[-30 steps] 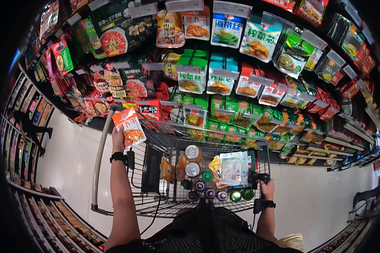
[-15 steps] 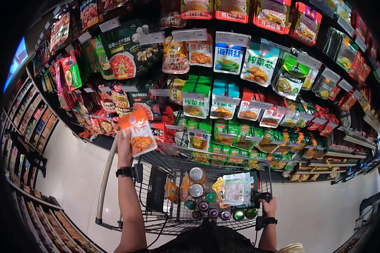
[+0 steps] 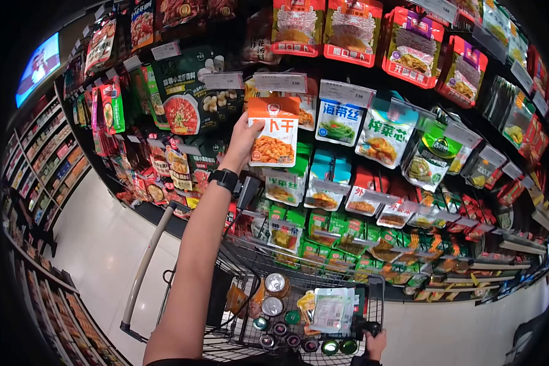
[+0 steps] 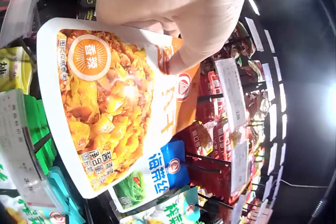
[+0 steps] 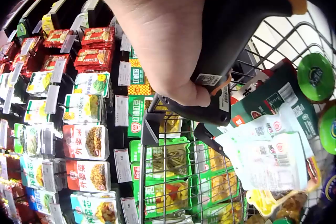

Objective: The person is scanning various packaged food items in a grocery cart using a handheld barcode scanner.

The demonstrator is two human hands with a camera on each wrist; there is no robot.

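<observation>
Nearest, at the bottom edge of the head view, the right hand [image 3: 375, 344] curls tightly round the black handle [image 5: 231, 40] of a wire shopping cart [image 3: 244, 259]. Cans [image 3: 276, 284] and flat pouches [image 3: 330, 309] lie in its basket. Farther out, the left hand [image 3: 243, 141] is up at the shelf wall. Its fingers and thumb pinch an orange snack pouch [image 3: 273, 135] by its side. The pouch is upright against the pegged packets [image 3: 385, 131], just below a price tag [image 3: 280, 82].
</observation>
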